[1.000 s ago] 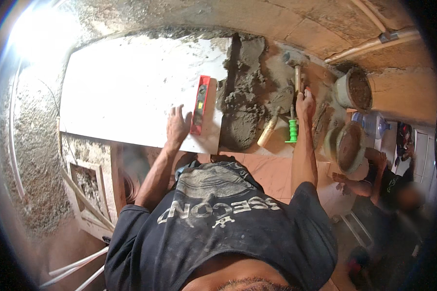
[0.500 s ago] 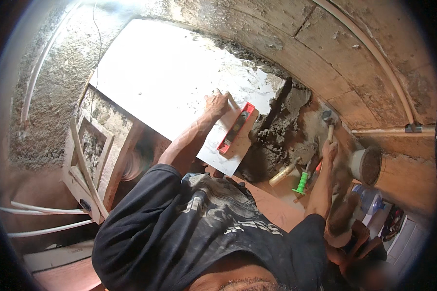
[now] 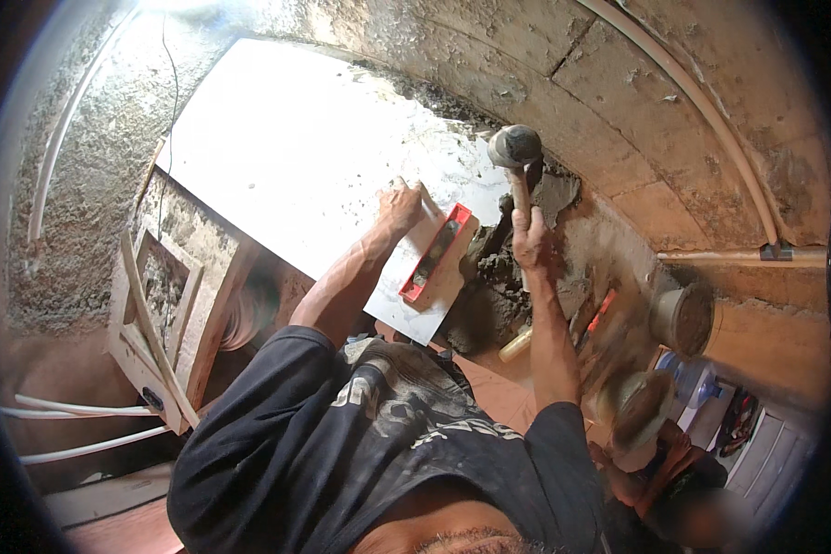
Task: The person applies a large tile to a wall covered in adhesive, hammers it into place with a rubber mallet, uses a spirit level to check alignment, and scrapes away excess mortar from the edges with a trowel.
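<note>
My right hand (image 3: 532,242) grips the wooden handle of a mallet (image 3: 514,148); its dark, round head is raised over the right end of a large white tile (image 3: 286,157). On that tile rest the fingers of my left hand (image 3: 400,205), stretched out and holding nothing. Just right of the left hand lies a short red spirit level (image 3: 436,251), slanted across the tile. Wet grey mortar (image 3: 499,286) is heaped beside the tile's right edge, under my right forearm.
Beyond my right forearm lie a red-handled tool (image 3: 602,309) and a bucket (image 3: 681,317). A yellowish handle (image 3: 515,344) sits near the mortar. Another person (image 3: 660,462) is low at the right. A wooden frame (image 3: 162,323) stands left; a block wall (image 3: 619,120) borders the far side.
My right hand has swung the mallet up and left, from beside the wall to over the tile's right end. The green handle is now out of sight. My left hand stays on the tile.
</note>
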Tool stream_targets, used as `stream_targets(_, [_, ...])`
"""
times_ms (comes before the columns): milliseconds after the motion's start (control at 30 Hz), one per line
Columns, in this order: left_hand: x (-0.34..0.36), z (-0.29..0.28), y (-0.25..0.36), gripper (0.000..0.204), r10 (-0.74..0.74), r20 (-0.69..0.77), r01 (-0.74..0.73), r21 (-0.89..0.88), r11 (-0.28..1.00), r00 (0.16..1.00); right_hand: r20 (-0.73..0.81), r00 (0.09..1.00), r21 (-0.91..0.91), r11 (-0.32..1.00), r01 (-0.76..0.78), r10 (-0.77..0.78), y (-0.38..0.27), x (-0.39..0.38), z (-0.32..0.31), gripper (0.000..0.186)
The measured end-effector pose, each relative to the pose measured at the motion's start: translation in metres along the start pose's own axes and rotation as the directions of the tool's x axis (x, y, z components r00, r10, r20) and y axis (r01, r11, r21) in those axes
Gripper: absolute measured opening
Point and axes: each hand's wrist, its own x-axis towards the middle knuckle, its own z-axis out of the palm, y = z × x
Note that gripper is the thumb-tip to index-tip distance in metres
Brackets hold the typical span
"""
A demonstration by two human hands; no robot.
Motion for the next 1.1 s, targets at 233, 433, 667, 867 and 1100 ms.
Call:
stream_targets(233, [0.002,0.001,-0.001,0.044,-0.009,0.001,0.009,-0.001,1.0,1.0,0.108,0.994,-0.061,0.998,0.029,-0.022,0.005,0.023,0.044,0.04])
stream_targets(433, [-0.002,0.0,0.001,0.044,-0.012,0.014,0.012,-0.013,1.0,1.0,-0.071,0.988,0.05,0.989,0.14,-0.137,0.011,0.022,0.054,0.041])
stream_targets(667, [-0.005,-0.004,0.004,0.039,-0.022,-0.022,0.022,-0.013,1.0,1.0,-0.133,0.979,0.072,0.984,0.163,-0.152,-0.001,0.022,0.054,0.037])
stream_targets(867, [-0.008,-0.004,0.004,0.041,-0.03,-0.007,0.03,0.009,1.0,1.0,-0.089,0.991,0.1,0.989,0.114,-0.105,-0.005,0.019,0.053,0.043])
stream_targets(1100, [0.001,-0.005,0.005,0.041,-0.037,-0.02,0.037,0.001,0.999,0.999,-0.094,0.99,0.072,0.991,0.113,-0.106,0.006,0.002,0.053,0.038])
